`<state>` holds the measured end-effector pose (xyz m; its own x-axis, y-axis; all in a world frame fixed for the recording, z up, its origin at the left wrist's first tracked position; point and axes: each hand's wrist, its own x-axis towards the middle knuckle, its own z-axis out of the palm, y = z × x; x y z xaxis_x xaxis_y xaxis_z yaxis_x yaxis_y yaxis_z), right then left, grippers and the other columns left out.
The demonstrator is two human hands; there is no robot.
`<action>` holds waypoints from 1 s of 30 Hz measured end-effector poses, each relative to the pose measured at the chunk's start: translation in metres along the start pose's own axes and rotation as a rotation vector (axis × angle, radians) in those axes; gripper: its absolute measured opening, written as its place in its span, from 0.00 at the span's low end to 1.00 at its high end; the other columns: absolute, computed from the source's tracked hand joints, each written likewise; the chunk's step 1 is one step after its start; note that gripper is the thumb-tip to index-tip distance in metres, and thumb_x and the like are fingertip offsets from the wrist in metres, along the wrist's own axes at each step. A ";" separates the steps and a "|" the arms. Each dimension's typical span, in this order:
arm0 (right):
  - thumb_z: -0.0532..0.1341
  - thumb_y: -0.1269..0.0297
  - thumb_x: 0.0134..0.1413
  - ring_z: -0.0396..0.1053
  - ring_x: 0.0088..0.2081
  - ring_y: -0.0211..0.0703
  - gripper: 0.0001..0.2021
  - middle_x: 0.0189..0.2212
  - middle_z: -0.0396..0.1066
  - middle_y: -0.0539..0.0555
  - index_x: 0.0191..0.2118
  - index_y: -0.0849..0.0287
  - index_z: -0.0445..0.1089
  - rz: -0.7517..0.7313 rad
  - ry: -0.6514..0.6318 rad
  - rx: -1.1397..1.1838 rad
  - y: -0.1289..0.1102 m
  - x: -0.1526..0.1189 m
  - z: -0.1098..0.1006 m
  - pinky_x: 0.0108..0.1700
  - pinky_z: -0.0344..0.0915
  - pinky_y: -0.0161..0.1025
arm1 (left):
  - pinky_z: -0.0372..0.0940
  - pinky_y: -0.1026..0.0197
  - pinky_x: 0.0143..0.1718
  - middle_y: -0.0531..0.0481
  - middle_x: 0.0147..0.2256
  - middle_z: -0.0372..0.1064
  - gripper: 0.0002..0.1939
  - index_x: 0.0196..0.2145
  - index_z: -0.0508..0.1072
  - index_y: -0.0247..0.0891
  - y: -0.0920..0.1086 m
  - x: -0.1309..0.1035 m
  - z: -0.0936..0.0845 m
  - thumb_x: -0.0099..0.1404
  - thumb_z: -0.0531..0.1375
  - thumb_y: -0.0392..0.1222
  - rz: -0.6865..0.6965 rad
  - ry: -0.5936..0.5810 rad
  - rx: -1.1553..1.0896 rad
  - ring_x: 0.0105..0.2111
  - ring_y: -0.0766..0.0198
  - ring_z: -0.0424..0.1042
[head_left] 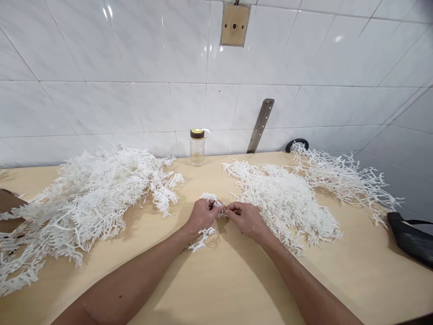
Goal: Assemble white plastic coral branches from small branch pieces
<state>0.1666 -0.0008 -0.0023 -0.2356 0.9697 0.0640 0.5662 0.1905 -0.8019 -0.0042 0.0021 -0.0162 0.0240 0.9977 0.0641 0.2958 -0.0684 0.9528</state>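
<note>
Left hand (202, 215) and right hand (246, 219), each grip closed on white plastic sprue (212, 198), unlabelled jar (197, 146) behind

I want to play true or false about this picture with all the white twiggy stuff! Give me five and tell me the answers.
1. Both hands hold one white plastic sprig between them. True: the left hand and right hand pinch it together.
2. The jar has a red lid. False: its lid is dark with a yellow band.
3. The biggest white pile lies on the person's left. True.
4. The jar stands in the middle of a pile. False: it stands on bare table by the wall, between the piles.
5. A metal strip lies flat on the table. False: it leans against the tiled wall.
</note>
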 end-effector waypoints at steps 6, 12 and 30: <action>0.57 0.62 0.51 0.68 0.25 0.41 0.10 0.23 0.74 0.50 0.29 0.58 0.74 -0.027 0.097 -0.067 -0.001 0.000 0.007 0.29 0.60 0.36 | 0.57 0.64 0.26 0.54 0.20 0.65 0.14 0.25 0.74 0.34 0.001 -0.001 -0.001 0.54 0.63 0.50 0.016 -0.039 -0.012 0.24 0.65 0.64; 0.56 0.61 0.51 0.69 0.24 0.41 0.10 0.25 0.74 0.50 0.29 0.57 0.74 0.012 0.074 0.003 -0.001 -0.003 0.009 0.26 0.60 0.35 | 0.54 0.64 0.25 0.56 0.18 0.59 0.13 0.21 0.69 0.36 0.003 -0.002 0.000 0.56 0.60 0.47 0.035 -0.017 0.042 0.22 0.67 0.59; 0.55 0.54 0.56 0.64 0.15 0.38 0.14 0.23 0.74 0.51 0.31 0.58 0.72 0.061 0.129 0.100 0.003 -0.004 0.019 0.19 0.59 0.35 | 0.46 0.62 0.24 0.58 0.17 0.48 0.17 0.16 0.56 0.39 0.008 -0.005 -0.001 0.59 0.56 0.45 0.066 -0.005 0.241 0.21 0.68 0.51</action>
<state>0.1542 -0.0071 -0.0161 -0.0960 0.9918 0.0844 0.4938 0.1211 -0.8611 -0.0028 -0.0031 -0.0088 0.0556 0.9910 0.1221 0.5122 -0.1333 0.8485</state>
